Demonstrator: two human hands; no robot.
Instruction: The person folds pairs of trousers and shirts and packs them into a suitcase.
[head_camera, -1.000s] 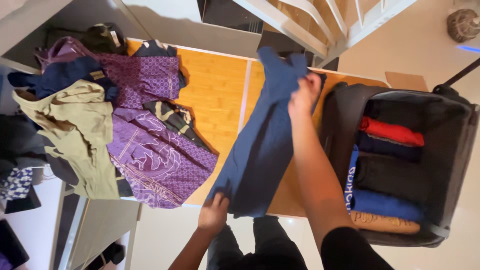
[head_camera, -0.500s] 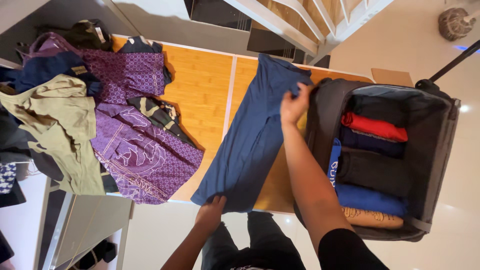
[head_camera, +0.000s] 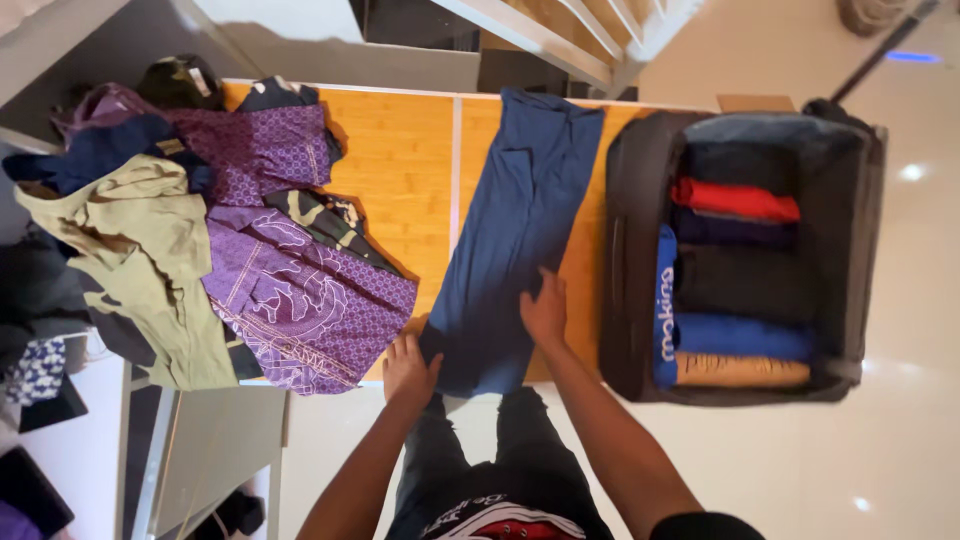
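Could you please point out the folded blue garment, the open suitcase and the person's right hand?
Blue garment (head_camera: 520, 215), head view, on its middle panel.
Suitcase (head_camera: 628, 260), head view, on its dark left wall.
Right hand (head_camera: 545, 310), head view, on the back of the hand.

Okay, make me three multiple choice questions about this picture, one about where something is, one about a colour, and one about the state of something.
1. Where does the open suitcase stand against the blue garment?
A. To its right
B. To its left
C. Under it

2. What colour is the patterned cloth left of the blue garment?
A. Yellow
B. Purple
C. White

3. How are the hands on the blue garment?
A. Both lifted clear of it
B. Both pressed flat on its near end
C. One inside the suitcase

Answers:
1. A, the suitcase sits at the right end of the wooden table, beside the garment.
2. B, the cloth is purple with a pale printed pattern.
3. B, the left hand and right hand lie open on the garment, which is spread lengthwise.
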